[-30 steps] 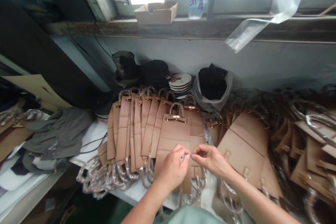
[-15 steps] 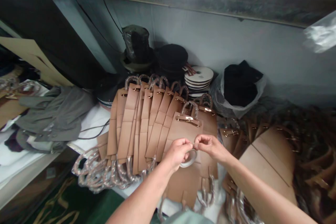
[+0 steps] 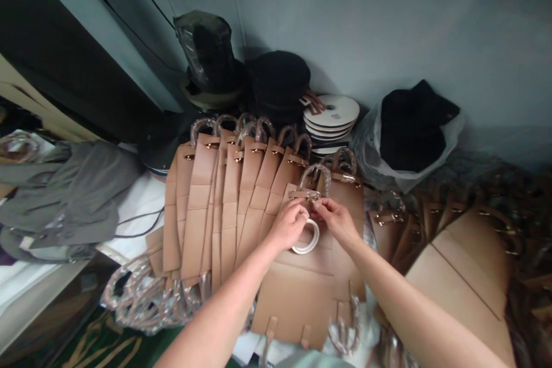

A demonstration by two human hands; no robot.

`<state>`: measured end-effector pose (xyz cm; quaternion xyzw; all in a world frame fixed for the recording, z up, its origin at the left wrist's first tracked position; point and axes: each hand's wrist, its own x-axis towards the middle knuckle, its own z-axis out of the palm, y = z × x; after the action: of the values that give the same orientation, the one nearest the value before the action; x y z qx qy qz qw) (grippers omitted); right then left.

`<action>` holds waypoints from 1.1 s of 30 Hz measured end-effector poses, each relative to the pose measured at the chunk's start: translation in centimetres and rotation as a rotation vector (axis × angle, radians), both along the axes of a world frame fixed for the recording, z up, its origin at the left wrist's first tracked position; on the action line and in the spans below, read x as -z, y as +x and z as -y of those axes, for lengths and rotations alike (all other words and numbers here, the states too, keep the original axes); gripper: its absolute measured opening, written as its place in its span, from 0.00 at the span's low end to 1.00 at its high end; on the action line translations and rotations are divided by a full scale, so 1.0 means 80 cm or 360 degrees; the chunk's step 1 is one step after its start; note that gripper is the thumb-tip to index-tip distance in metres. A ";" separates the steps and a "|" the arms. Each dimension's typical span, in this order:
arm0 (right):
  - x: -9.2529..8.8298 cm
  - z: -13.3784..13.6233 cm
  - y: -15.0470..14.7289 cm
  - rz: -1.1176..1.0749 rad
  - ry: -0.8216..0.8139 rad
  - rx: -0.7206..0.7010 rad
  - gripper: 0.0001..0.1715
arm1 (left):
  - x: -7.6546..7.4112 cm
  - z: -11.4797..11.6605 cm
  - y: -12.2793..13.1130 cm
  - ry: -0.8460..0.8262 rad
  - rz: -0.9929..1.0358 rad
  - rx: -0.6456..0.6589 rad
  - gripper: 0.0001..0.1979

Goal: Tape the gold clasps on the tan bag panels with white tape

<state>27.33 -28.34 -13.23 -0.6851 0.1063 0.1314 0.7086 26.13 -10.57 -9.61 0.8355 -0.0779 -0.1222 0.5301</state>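
A tan bag panel lies flat in front of me, with a plastic-wrapped handle and a gold-coloured clasp strap at its far end. My left hand is closed, its fingers curled at the upper rim of a roll of white tape, which hangs over the panel. Close beside it, my right hand pinches at the clasp's near edge. Whatever lies between those fingertips is too small to make out.
Several similar bag panels overlap in a fan to the left, and more lie at the right. Behind them stand ribbon spools, black rolls and a plastic bag of black material. Grey cloth lies at far left.
Both hands have moved away from me, from the middle of the panel up to its clasp. The tape roll has travelled along with the left hand. The view has tilted down.
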 end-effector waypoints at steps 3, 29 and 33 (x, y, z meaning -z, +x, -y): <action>0.009 -0.006 0.001 0.0038 -0.0069 0.0031 0.21 | 0.008 -0.003 0.004 0.0042 0.0000 0.0001 0.09; -0.014 0.023 0.018 0.0891 -0.1689 -0.0782 0.19 | 0.020 -0.008 0.000 -0.0098 0.0011 -0.0091 0.08; -0.030 0.028 0.049 0.1026 -0.1802 -0.1122 0.16 | 0.025 -0.008 0.002 -0.0101 -0.0003 -0.0098 0.08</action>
<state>31.22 -30.55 -10.84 -0.9438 -0.2818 0.0685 0.1587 26.30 -9.92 -11.62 0.8202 -0.0555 -0.1040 0.5598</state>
